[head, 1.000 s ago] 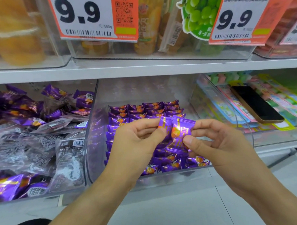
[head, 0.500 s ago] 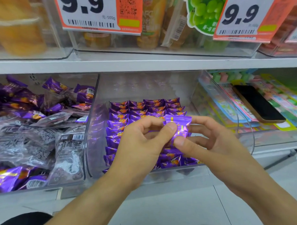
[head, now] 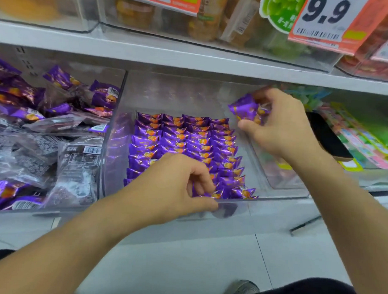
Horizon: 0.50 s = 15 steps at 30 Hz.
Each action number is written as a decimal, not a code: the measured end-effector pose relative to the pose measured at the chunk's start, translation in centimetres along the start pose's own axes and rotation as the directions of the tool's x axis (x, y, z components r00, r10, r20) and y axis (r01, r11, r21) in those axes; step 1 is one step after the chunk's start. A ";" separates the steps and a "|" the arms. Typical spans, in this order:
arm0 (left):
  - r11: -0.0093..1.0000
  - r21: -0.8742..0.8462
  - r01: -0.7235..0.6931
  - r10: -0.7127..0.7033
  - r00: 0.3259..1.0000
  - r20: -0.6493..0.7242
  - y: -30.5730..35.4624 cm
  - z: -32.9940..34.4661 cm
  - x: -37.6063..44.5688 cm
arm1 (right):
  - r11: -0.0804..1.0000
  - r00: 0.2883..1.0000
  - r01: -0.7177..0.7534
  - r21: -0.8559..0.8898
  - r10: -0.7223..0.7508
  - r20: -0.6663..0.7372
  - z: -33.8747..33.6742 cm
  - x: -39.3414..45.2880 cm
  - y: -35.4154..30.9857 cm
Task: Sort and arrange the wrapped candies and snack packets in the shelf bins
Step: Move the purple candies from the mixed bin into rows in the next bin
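Right hand (head: 279,125) grip pinches purple foil-wrapped candy (head: 245,109) over clear plastic bin (head: 114,144), likely for back row; left hand (head: 174,190) grip pinches front-row candy (head: 209,192), likely straightening.

The scene is evenly and brightly lit from above, with no hard shadows; only a soft shade lies under the white shelf (head: 191,58). Motion blur smears the whole frame, strongest at the right hand (head: 279,125) and the green packets (head: 365,130) beside it. Glare streaks the clear bin (head: 118,144) walls and the purple candies (head: 184,142). The wide lens bends the shelf edge and tilts the price tag (head: 325,21).
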<state>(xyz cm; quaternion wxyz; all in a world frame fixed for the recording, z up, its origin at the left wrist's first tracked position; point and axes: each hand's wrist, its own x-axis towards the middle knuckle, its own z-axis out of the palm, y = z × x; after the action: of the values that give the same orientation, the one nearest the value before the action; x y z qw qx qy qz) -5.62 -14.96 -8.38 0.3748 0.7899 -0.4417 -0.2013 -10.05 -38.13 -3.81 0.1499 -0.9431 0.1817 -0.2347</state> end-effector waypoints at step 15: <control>0.996 -0.070 -0.051 0.053 0.998 0.021 -1.3 -0.6 -0.3 | 0.760 0.892 0.183 -0.624 0.139 0.430 5.3 7.6 2.5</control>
<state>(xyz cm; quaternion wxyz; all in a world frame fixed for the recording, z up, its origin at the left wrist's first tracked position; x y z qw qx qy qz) -4.67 -14.02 -9.02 0.4019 0.7623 -0.4591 -0.2158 -1.87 -42.48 -6.26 -0.1510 -0.9658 0.2002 0.0664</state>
